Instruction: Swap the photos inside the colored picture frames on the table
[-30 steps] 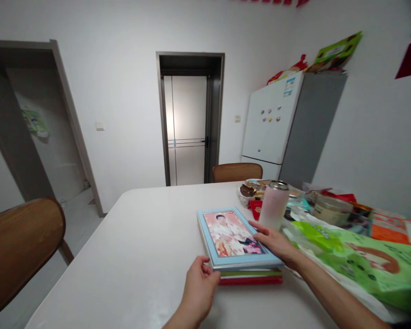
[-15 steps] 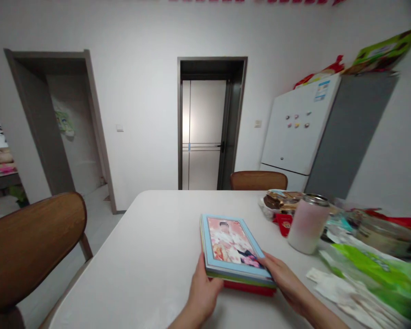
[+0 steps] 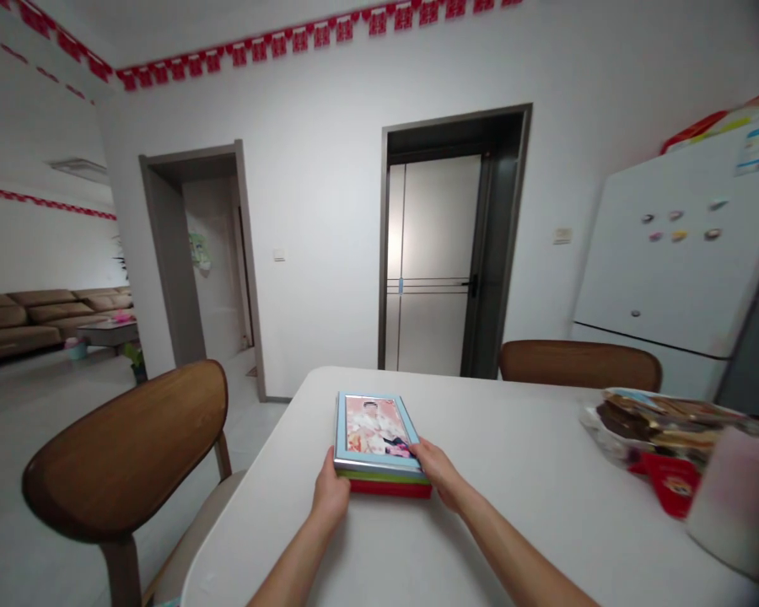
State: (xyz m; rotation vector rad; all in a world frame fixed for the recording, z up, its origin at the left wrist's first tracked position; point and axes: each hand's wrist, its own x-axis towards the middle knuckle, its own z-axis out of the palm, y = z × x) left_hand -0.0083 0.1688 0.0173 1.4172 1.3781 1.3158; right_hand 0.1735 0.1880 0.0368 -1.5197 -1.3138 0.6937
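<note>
On the white table [image 3: 519, 472] is a small stack with a light-blue picture frame [image 3: 379, 464] on top, holding a pinkish photo. Beneath it show a green layer and a red layer [image 3: 385, 488] at the bottom; I cannot tell what kind of things these are. My left hand [image 3: 330, 493] is closed around the near left corner of the stack, thumb toward the front. My right hand [image 3: 439, 474] grips the near right side, with fingertips over the top frame's edge.
To the right stand a pink-and-white tumbler [image 3: 740, 497], a red packet [image 3: 670, 482] and a plate of wrapped food [image 3: 645, 426]. A wooden chair [image 3: 132, 447] is at the left edge, and another chair [image 3: 578, 364] is behind the table. A white fridge [image 3: 664, 278] stands at the back right.
My view has turned left and up. The stack, held in both hands, has moved away from the tumbler toward the table's far left part.
</note>
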